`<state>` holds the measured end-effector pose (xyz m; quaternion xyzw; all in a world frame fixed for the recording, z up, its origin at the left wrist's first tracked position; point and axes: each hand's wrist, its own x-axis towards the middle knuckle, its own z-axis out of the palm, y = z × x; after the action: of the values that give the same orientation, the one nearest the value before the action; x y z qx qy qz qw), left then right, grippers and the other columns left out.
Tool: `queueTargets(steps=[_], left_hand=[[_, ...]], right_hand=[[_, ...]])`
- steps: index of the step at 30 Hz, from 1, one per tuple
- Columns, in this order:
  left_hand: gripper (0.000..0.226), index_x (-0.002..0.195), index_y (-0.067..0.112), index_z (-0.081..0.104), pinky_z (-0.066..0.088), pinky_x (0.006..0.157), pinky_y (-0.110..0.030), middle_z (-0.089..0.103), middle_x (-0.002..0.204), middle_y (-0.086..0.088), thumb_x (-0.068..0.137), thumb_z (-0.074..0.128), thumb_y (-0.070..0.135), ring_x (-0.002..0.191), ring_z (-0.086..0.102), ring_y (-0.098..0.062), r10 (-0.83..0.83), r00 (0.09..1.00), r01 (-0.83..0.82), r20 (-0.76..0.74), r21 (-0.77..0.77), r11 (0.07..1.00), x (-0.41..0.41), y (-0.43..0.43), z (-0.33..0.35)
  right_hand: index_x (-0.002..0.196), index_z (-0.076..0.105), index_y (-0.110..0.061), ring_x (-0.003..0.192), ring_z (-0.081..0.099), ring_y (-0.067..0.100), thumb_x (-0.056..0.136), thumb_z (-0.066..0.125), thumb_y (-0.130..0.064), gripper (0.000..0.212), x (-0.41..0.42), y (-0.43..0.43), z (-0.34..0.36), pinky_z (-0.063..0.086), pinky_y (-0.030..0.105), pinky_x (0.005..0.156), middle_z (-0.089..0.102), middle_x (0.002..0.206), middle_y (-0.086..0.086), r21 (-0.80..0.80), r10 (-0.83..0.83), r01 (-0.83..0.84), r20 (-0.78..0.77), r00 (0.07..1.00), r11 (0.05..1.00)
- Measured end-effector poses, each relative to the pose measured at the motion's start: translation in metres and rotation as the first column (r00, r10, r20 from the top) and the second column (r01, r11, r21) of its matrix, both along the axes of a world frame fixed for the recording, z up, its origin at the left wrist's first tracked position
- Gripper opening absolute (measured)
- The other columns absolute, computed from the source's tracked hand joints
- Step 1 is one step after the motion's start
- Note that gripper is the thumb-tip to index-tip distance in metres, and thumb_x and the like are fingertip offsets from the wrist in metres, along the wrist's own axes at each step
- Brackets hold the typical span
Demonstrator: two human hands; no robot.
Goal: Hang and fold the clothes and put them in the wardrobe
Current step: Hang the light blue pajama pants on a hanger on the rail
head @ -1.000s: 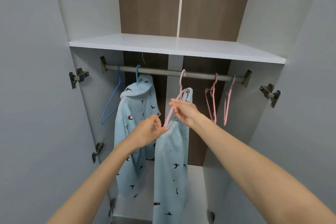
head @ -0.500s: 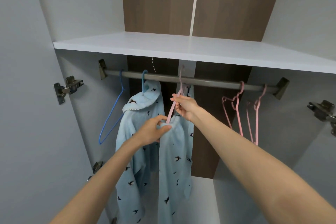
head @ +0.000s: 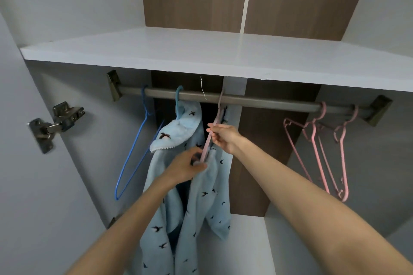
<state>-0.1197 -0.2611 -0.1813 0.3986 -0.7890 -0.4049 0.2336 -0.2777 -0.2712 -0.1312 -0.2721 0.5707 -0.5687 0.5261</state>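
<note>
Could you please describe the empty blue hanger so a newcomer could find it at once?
Find the grey rail under the white shelf and follow it to its left end. The blue hanger hooks on first there, left of the bird-print garment. It alone is thin, blue and bare; the other empty hangers, far right, are pink.

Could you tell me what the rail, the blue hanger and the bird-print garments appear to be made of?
Rail: likely metal, with a dull grey-brown sheen.
Blue hanger: thin wire, probably plastic-coated, judging by its slender bent outline.
Bird-print garments: soft fleece or terry, with a fuzzy matte nap.
</note>
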Motion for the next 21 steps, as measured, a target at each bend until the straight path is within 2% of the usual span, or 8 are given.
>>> queueTargets(steps=[3, 6, 8, 10, 12, 13, 17, 21], left_hand=[[0.021, 0.107, 0.022, 0.055, 0.055, 0.081, -0.038, 0.058, 0.088, 0.003, 0.087, 0.064, 0.022, 0.084, 0.059, -0.015, 0.009, 1.000, -0.009, 0.022, -0.003, 1.000, -0.002, -0.005, -0.004], [0.025, 0.109, 0.019, 0.054, 0.056, 0.081, -0.040, 0.057, 0.090, 0.000, 0.087, 0.065, 0.023, 0.086, 0.060, -0.019, -0.001, 0.999, 0.001, 0.037, 0.005, 1.000, -0.005, -0.002, -0.009], [0.025, 0.108, 0.019, 0.053, 0.057, 0.079, -0.041, 0.058, 0.095, -0.003, 0.087, 0.065, 0.024, 0.091, 0.061, -0.023, -0.004, 0.999, 0.003, 0.034, 0.025, 1.000, -0.008, 0.003, -0.012], [0.023, 0.107, 0.021, 0.053, 0.057, 0.079, -0.041, 0.059, 0.099, -0.004, 0.087, 0.064, 0.025, 0.095, 0.061, -0.023, -0.003, 1.000, 0.003, 0.024, 0.036, 0.999, -0.010, 0.007, -0.014], [0.029, 0.114, 0.020, 0.053, 0.054, 0.085, -0.037, 0.060, 0.108, -0.003, 0.088, 0.063, 0.027, 0.100, 0.059, -0.020, 0.010, 0.999, -0.010, 0.038, 0.005, 1.000, -0.012, 0.010, -0.017], [0.034, 0.120, 0.019, 0.051, 0.052, 0.087, -0.033, 0.060, 0.112, -0.003, 0.089, 0.062, 0.028, 0.102, 0.058, -0.017, 0.023, 0.999, -0.022, 0.046, -0.018, 1.000, -0.012, 0.012, -0.018], [0.051, 0.136, 0.019, 0.040, 0.044, 0.081, -0.017, 0.057, 0.119, 0.003, 0.090, 0.061, 0.030, 0.102, 0.054, -0.008, 0.075, 0.997, -0.075, 0.005, -0.019, 0.997, -0.002, 0.030, -0.025], [0.053, 0.138, 0.016, 0.040, 0.045, 0.093, -0.026, 0.056, 0.127, 0.002, 0.090, 0.060, 0.030, 0.113, 0.054, -0.012, 0.107, 0.993, -0.109, 0.042, 0.036, 0.993, 0.015, 0.055, -0.045]], right_hand=[[0.129, 0.053, 0.002, 0.037, 0.048, 0.000, 0.098, 0.046, -0.002, 0.031, -0.002, -0.002, 0.000, 0.044, 0.009, 0.047, 0.059, 0.128, 0.019, 0.037, 0.036, -0.035, -0.015, 0.999, 0.999], [0.130, 0.053, -0.003, 0.053, 0.045, 0.004, 0.099, 0.044, -0.003, 0.032, -0.003, 0.000, 0.000, 0.044, 0.011, 0.049, 0.066, 0.105, 0.011, 0.080, 0.062, -0.058, -0.052, 0.997, 0.995], [0.129, 0.053, -0.004, 0.057, 0.045, 0.006, 0.099, 0.043, -0.002, 0.031, -0.005, 0.004, -0.001, 0.047, 0.013, 0.051, 0.065, 0.105, 0.011, 0.090, 0.071, -0.064, -0.078, 0.994, 0.994], [0.119, 0.056, -0.005, 0.060, 0.049, 0.008, 0.098, 0.044, 0.000, 0.025, -0.007, 0.010, -0.001, 0.051, 0.017, 0.060, 0.063, 0.109, 0.014, 0.079, 0.094, -0.087, -0.090, 0.992, 0.993], [0.106, 0.057, -0.007, 0.064, 0.055, 0.011, 0.097, 0.046, 0.002, 0.017, -0.010, 0.018, -0.003, 0.055, 0.025, 0.071, 0.063, 0.094, 0.011, 0.049, 0.101, -0.098, -0.060, 0.993, 0.994], [0.106, 0.058, -0.008, 0.067, 0.058, 0.013, 0.096, 0.046, 0.003, 0.019, -0.012, 0.024, -0.004, 0.054, 0.027, 0.075, 0.063, 0.088, 0.008, 0.025, 0.089, -0.087, -0.053, 0.995, 0.996], [0.122, 0.059, -0.008, 0.073, 0.061, 0.013, 0.095, 0.047, 0.003, 0.031, -0.021, 0.054, -0.019, 0.052, 0.022, 0.070, 0.061, 0.094, 0.001, -0.023, 0.067, -0.070, -0.105, 0.992, 0.997], [0.122, 0.060, -0.008, 0.070, 0.057, 0.013, 0.095, 0.046, 0.001, 0.032, -0.025, 0.094, -0.045, 0.052, 0.023, 0.069, 0.059, 0.096, 0.000, 0.063, 0.086, -0.076, -0.188, 0.978, 0.995]])
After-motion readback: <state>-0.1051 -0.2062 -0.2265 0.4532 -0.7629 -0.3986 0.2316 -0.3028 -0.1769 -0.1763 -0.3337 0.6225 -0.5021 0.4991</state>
